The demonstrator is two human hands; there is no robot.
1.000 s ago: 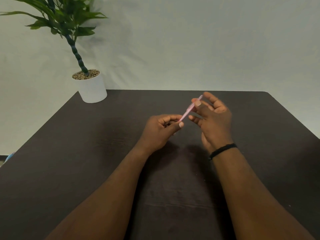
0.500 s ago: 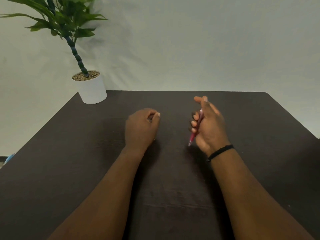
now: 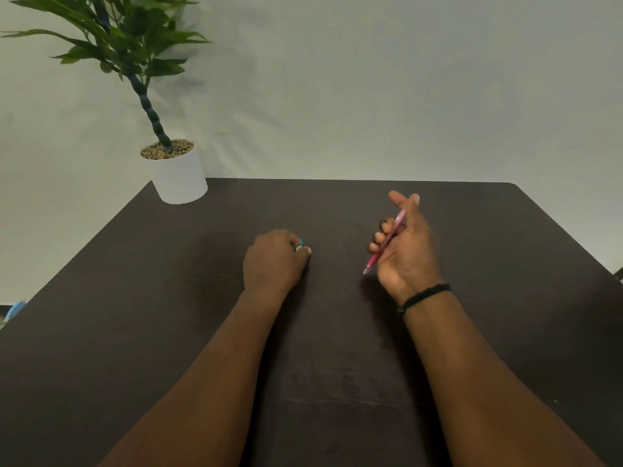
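My right hand (image 3: 406,249) holds a pink pen (image 3: 387,245) above the dark table (image 3: 168,298). The pen's tip points down and to the left, and my curled lower fingers wrap its barrel while thumb and forefinger stick up. My left hand (image 3: 274,261) rests on the table as a loose fist. A small teal and white piece (image 3: 300,245) peeks out between its fingertips; most of that piece is hidden. The two hands are apart, with bare table between them.
A white pot (image 3: 178,178) with a green plant (image 3: 114,38) stands at the table's far left corner. A pale wall runs behind the table. Something small and blue (image 3: 15,310) shows past the left edge.
A second ago both hands held the pen together at the centre. They pulled apart: the left hand moved left and down to the table with a small piece, the right kept the pen.
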